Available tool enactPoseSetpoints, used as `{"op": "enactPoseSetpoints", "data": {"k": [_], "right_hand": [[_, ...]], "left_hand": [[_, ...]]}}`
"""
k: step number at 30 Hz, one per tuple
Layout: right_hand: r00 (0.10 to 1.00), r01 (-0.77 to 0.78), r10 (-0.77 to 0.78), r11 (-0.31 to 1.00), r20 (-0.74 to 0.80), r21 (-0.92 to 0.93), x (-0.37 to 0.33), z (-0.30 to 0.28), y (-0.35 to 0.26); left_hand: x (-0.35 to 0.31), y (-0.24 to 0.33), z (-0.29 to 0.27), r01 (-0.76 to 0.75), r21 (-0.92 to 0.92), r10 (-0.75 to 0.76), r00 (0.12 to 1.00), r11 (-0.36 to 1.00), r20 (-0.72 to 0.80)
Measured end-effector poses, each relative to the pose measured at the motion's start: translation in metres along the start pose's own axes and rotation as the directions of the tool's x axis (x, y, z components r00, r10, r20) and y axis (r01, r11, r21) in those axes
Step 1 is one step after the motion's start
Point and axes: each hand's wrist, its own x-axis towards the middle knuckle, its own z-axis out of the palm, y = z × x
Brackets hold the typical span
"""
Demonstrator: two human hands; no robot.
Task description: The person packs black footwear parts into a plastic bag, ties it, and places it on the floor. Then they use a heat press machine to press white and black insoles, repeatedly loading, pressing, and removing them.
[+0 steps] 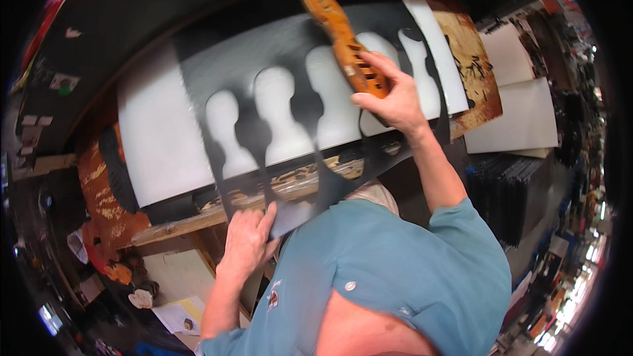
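Note:
My right hand [393,94] grips the near end of an orange, sole-shaped cutting die [343,41] with dark slots through it. The die is held above a black sheet [217,66] that has several sole-shaped holes cut along its near side. White board [158,125] lies beneath the sheet and shows through the holes. Low in the middle, my left hand [247,240] is closed on the sheet's near edge, thumb on top. There the sheet's narrow strips hang past the table edge toward me.
The worn wooden table edge [191,219] runs along the near side. Black scraps lie on a brown board [471,59] at the right. Beyond it are white sheets [517,115] above a stack of black sheets [508,191]. A dark machine panel [132,13] rises at the far side.

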Motion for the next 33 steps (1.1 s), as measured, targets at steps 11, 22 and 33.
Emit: {"op": "enactPoseSetpoints", "data": {"k": [11,22,33], "right_hand": [[0.933,0.342,-0.344,0.747,0.109,-0.570,-0.027,0.065,0.020],[0.989,-0.068,0.009,0.917,-0.150,-0.394,0.000,-0.083,0.043],[0.878,0.284,-0.478,0.511,0.006,-0.811,-0.018,-0.111,0.113]], "left_hand": [[-0.054,0.000,0.049,0.487,-0.111,-0.417,0.827,0.866,0.378],[0.000,-0.071,-0.027,0.423,-0.466,-0.609,0.694,0.777,-0.384],[0.065,-0.162,0.037,0.442,-0.040,-0.291,0.517,0.896,-0.805]]}}
